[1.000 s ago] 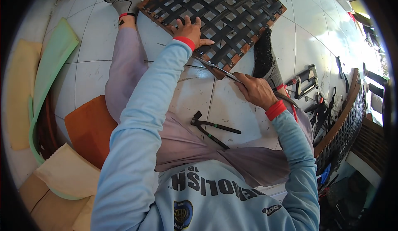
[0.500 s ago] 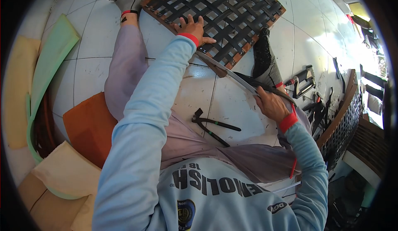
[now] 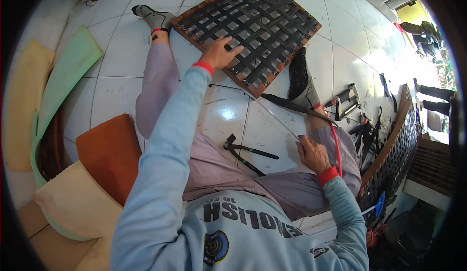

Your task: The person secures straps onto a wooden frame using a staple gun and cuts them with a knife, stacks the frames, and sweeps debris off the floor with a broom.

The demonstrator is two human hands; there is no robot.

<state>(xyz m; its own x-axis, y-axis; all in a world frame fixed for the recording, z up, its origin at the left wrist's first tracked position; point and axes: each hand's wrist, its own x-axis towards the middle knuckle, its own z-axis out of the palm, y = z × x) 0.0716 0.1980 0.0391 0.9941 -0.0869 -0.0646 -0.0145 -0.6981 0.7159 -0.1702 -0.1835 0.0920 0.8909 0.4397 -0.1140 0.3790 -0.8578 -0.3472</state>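
A woven panel (image 3: 272,32) lies at 12 o'clock, the left hand (image 3: 219,56) resting on its near-left edge, fingers spread. At 4 o'clock, the right hand (image 3: 316,156) pinches a thin strip (image 3: 278,118) reaching toward the near corner; a hard pull could swivel the one-side-braced panel, or a weak pinch lose the strip.

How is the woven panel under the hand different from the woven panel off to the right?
The front panel lies under the left hand; neither hand touches the side panel. The front panel has patchy brown edges, while the side panel has a long, plainer brown rail. Both have dark crisscross strips.
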